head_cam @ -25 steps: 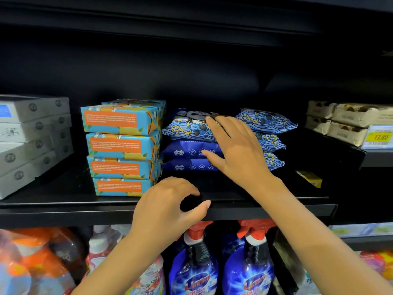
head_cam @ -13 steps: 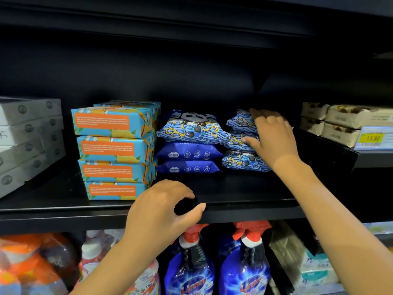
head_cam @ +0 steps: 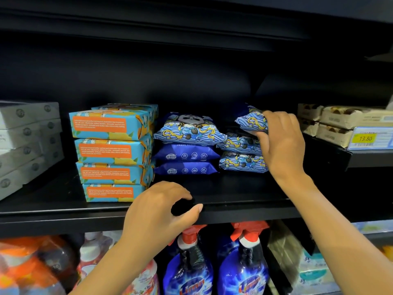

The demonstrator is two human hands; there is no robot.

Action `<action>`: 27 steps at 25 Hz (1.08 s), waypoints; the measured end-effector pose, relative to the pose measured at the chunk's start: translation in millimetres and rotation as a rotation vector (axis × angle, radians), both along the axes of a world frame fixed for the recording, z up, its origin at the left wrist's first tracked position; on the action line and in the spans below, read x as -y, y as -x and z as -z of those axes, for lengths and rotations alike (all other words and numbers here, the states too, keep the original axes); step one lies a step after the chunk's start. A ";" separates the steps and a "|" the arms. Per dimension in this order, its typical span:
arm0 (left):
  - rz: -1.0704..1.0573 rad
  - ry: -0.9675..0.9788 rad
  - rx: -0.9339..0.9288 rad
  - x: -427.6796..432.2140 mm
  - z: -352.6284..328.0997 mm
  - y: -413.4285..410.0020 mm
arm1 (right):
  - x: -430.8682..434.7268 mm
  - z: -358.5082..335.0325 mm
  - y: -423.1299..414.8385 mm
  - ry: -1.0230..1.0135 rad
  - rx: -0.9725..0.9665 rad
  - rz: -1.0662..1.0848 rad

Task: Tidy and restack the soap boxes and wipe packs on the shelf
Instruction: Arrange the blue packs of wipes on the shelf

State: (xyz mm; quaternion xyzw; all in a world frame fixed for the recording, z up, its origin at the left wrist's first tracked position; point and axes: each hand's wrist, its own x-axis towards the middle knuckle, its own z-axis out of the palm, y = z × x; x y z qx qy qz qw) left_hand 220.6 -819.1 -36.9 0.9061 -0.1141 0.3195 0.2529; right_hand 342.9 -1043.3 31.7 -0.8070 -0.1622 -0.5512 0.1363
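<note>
Four soap boxes (head_cam: pixel 112 150) stacked on the shelf (head_cam: pixel 234 189), left of centre. At the front edge, left hand (head_cam: pixel 157 211) grip curled; contents cannot be told. Beside the boxes, wipe packs (head_cam: pixel 187 155) in two piles. Farthest right, right hand (head_cam: pixel 280 143) grip clamped on top pack (head_cam: pixel 249 121). Risk: slippery lower packs drag off.

The soap boxes (head_cam: pixel 110 150) are turquoise with orange panels and yellow patches. Patterned wipe packs (head_cam: pixel 187 130) show blue-and-white waves with yellow swirls; plain wipe packs (head_cam: pixel 185 155) are deep blue with white icons. The shelf (head_cam: pixel 234 209) is black, the price tag (head_cam: pixel 364 138) yellow, the spray bottles (head_cam: pixel 189 271) blue with red triggers
</note>
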 end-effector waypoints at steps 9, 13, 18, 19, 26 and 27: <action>0.303 0.753 -0.014 14.8 -35.5 5.7 | -18.4 12.8 71.4 0.175 0.602 -0.255; 0.492 0.966 -0.169 22.5 -57.3 12.4 | -43.8 25.1 87.3 0.247 0.687 -0.312; 0.512 1.118 -0.087 22.3 -50.1 11.2 | -42.1 34.6 89.8 0.335 0.563 -0.391; 0.509 1.092 -0.046 19.6 -48.7 10.8 | -37.3 34.4 91.9 0.348 0.503 -0.412; 0.530 0.677 0.136 5.9 -27.5 14.6 | -5.2 -11.8 104.9 0.297 -0.076 -0.502; 0.538 0.606 0.177 5.8 -26.2 15.8 | -3.0 -14.8 106.7 0.335 -0.180 -0.529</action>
